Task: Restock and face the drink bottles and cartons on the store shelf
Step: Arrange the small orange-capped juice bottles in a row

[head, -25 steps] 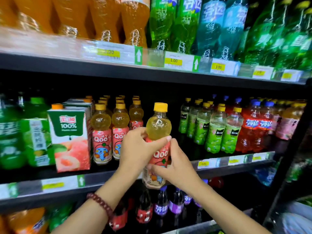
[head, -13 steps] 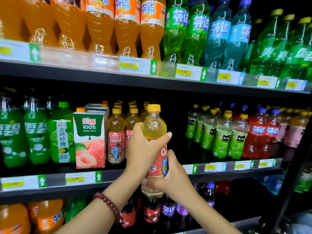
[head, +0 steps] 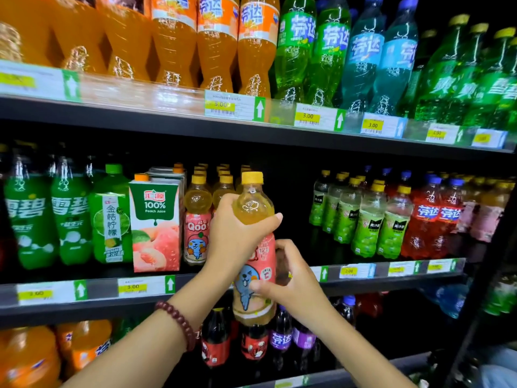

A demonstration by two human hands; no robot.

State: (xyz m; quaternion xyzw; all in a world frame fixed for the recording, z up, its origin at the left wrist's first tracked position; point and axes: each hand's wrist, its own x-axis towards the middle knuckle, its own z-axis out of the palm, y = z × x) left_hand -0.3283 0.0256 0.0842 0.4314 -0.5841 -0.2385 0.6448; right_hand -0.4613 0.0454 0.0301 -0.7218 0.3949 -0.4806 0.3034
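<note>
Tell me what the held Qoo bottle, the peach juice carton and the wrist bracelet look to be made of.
Qoo bottle: clear plastic, glossy; yellow drink shows through above a pink printed wrap, likely film; yellow cap looks like opaque plastic.
Peach juice carton: coated paperboard by its look, with flat printed faces, folded edges and a slight sheen.
Bracelet: round dark red beads, polished; wood or stone, cannot tell.

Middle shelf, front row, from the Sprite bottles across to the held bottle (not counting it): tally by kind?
Sprite bottles: 2
Kumquat-lemon bottle: 1
Peach juice carton: 1
Qoo bottles: 2
Total: 6
</note>
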